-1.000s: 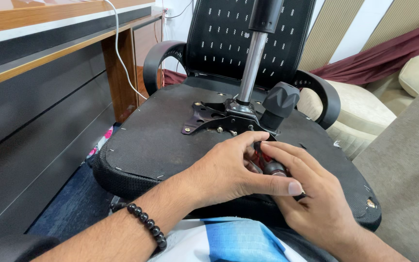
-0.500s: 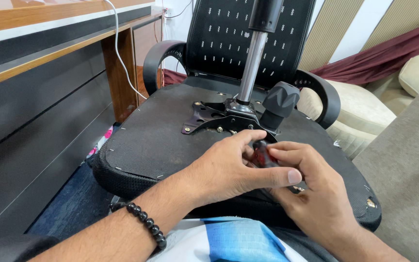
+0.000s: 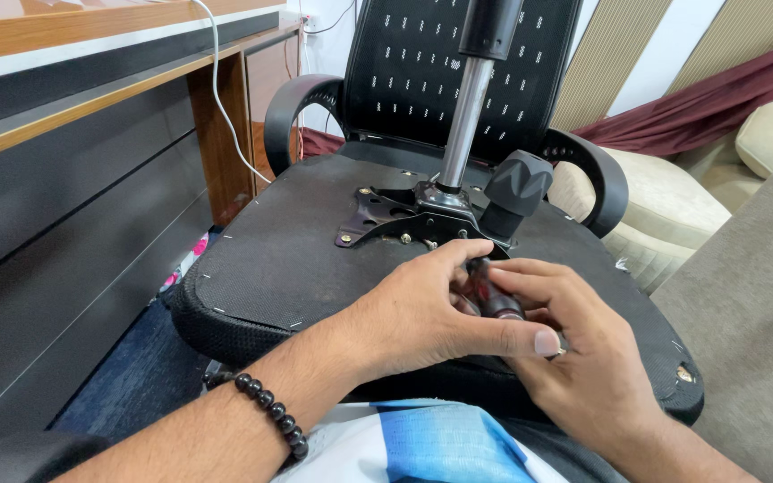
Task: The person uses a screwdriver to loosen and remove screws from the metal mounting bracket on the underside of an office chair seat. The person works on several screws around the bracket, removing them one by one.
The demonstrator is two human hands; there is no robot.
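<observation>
Red-black screwdriver handle (image 3: 491, 293) pinched by both hands | round black knob (image 3: 516, 185) close behind

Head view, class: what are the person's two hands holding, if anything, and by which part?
Both the left hand and the right hand hold a screwdriver by its dark red-and-black handle; its tip is hidden, near the metal plate under the overturned chair seat.

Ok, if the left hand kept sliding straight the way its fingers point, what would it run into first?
Probably the right hand, since the left hand points rightward across the screwdriver handle that both hands grip over the upturned chair seat. Depth is hard to judge here.
</observation>
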